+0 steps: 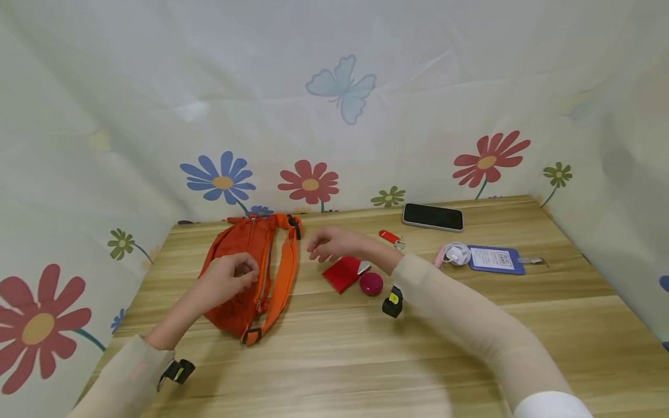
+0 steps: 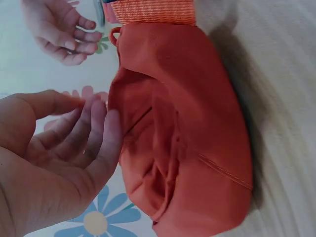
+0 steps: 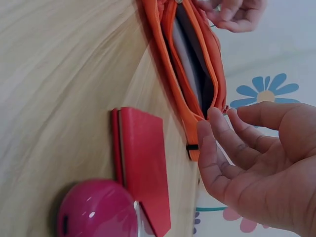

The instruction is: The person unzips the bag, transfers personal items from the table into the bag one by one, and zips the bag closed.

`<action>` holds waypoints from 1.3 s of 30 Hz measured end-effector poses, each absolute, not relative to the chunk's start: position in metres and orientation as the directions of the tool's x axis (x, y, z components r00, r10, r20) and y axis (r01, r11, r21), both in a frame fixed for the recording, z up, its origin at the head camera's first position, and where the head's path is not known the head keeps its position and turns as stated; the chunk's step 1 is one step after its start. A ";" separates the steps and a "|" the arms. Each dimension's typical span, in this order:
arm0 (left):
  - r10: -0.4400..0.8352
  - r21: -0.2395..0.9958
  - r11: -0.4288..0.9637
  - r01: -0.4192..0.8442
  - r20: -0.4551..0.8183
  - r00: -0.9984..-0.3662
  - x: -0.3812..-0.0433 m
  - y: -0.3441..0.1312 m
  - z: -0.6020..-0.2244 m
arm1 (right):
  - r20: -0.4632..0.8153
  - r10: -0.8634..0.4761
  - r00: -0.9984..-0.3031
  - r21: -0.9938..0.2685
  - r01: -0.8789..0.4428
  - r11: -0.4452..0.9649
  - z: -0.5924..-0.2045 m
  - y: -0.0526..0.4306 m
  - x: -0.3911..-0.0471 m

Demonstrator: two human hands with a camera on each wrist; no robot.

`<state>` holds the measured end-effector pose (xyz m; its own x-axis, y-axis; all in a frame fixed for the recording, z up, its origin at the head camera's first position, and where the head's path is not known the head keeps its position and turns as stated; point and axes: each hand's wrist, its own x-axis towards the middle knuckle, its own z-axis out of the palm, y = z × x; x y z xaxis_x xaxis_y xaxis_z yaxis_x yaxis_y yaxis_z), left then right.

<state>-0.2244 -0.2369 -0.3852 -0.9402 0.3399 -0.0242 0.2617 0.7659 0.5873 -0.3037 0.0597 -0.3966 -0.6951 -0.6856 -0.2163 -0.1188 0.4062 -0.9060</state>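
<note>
R sleeve (image 1: 470, 322), low right; prob. reaching step.
Unzipped orange waist bag (image 1: 236, 239), mid-left: L hand (image 1: 226, 281) by it, R hand (image 1: 338, 242) mid-frame, fingers loosely bent, pinching nothing. Next prob. needs a pinch.

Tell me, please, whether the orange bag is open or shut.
Open: in the right wrist view, the orange bag gapes lengthwise, showing grey lining inside.

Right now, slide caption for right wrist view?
Empty right hand near open orange bag, flat red item and round magenta item.
</note>
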 end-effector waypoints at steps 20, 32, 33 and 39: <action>0.233 0.322 0.906 0.274 0.161 -0.959 -0.252 -0.234 -0.388 | -0.077 -0.680 -0.729 -0.722 -0.429 0.542 -0.403 0.082 -0.283; 0.209 0.291 0.935 0.200 0.000 -0.978 -0.266 -0.238 -0.390 | -0.061 -0.767 -0.639 -0.477 -0.656 0.585 -0.408 0.091 -0.278; 0.213 0.286 0.937 0.200 -0.014 -0.977 -0.267 -0.237 -0.390 | -0.068 -0.771 -0.634 -0.457 -0.667 0.588 -0.408 0.092 -0.278; 0.213 0.269 0.945 0.186 -0.077 -0.974 -0.272 -0.233 -0.396 | -0.133 -0.783 -0.607 -0.375 -0.701 0.607 -0.407 0.098 -0.278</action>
